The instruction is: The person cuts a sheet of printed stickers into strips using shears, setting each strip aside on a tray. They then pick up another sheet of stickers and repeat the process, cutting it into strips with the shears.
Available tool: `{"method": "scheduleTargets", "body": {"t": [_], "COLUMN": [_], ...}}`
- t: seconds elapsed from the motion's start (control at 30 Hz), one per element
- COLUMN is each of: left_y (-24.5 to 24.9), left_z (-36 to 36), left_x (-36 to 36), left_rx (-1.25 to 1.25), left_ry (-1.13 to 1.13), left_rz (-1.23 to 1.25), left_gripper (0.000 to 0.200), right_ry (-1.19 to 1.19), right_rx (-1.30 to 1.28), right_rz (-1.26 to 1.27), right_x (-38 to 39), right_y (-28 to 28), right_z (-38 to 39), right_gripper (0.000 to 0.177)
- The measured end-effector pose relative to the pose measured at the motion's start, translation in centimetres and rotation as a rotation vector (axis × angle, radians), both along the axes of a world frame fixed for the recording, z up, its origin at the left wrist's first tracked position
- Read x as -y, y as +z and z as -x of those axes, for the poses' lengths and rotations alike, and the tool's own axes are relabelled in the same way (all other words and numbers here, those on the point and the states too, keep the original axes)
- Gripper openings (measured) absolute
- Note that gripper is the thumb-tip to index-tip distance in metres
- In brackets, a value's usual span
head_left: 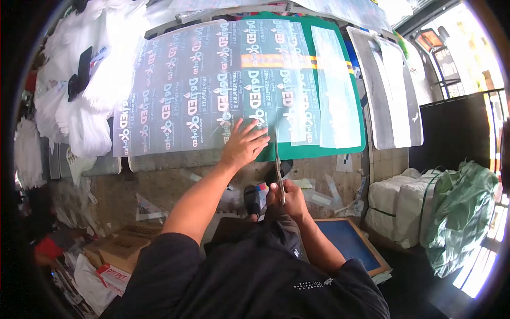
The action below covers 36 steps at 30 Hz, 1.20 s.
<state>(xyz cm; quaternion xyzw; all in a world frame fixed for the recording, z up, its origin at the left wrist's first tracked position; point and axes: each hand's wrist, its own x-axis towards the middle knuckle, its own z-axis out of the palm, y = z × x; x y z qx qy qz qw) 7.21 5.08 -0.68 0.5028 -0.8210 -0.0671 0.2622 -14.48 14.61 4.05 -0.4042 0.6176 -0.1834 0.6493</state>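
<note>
A translucent plastic sheet (pixel 180 101), printed with rows of repeated logos and lettering, lies across the worktop. Fingers spread, my left hand (pixel 245 142) rests on the sheet near its front edge. My right hand (pixel 288 198) grips a pair of scissors (pixel 278 159) by the handles, blades pointing away from me at the sheet's edge. Whether the blades are apart is hard to make out. Under the right part of the sheet shows a green board (pixel 357 127) with an orange and yellow stripe. Separate printed strips (pixel 340 106) lie on that board, right of the scissors.
White plastic bags (pixel 85 122) hang in bunches at left. Another board (pixel 393 95) with pale strips stands at right. Wrapped white bales (pixel 398 207) and a green sack (pixel 459 218) sit on the floor. Cardboard boxes (pixel 119 247) and a blue framed panel (pixel 348 242) flank me.
</note>
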Motion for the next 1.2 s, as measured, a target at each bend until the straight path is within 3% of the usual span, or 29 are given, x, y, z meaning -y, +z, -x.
{"method": "scheduleTargets", "body": {"t": [0.3,0.77,0.97,1.2], "left_y": [-0.2,-0.5,-0.7,-0.7], "left_z": [0.3,0.4,0.2,-0.1], "left_x": [0.2,0.1,0.1,0.0], "left_rx": [-0.021,0.025,-0.024,-0.063], "left_ry": [-0.015,-0.017,-0.028,-0.072], "left_rz": [0.054,0.086,0.078,0.045], "left_gripper": [0.008,0.013,0.016,0.017], "right_ry": [-0.102,-0.179,-0.095,-0.144], "right_rx": [0.136,0.188,0.115,0.106], "right_rz": [-0.061,-0.04,0.055,-0.028], "right_x": [1.6,4.4,4.8,7.5], "right_y": [-1.4,-1.1,-1.4,-0.3], "right_z": [-1.3,-2.4,-2.3,-3.2], "right_gripper": [0.045,0.046,0.046,0.045]}}
